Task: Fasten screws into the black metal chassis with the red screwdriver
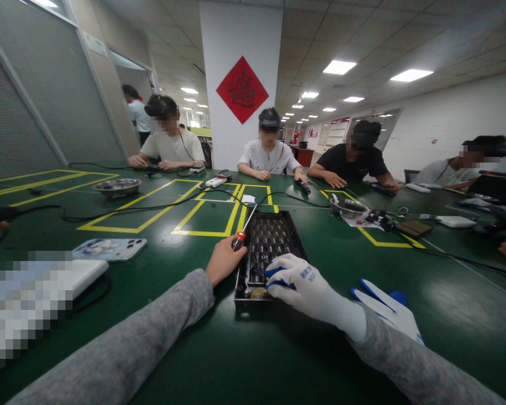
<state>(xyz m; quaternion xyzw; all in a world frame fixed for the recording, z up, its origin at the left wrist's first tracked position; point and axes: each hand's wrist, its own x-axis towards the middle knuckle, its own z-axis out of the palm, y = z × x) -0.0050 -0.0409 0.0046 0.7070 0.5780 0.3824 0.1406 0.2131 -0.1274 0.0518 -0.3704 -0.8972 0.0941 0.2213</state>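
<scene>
A black rectangular case [297, 239] lies lengthwise in front of me, with a dark inner panel [266, 239] covered in rows of shiny raised squares. My bare left hand [224, 260] is closed around the red and black handle of a screwdriver [239, 239] at the case's left side. Its metal shaft points up and away from me. My right hand [293, 281], in a white glove with blue fingertips, bends over the panel's near right part. Its fingers are drawn together there, and what they pinch is hidden. A small yellowish part [258, 293] shows at the case's near end.
A spare white and blue glove [394, 309] lies to the right. On the left are a phone [109, 249] and a white box-like item [86, 275]. Metal bowls [118, 187] and black cables [160, 208] lie farther off. Several people sit across the green table [185, 349].
</scene>
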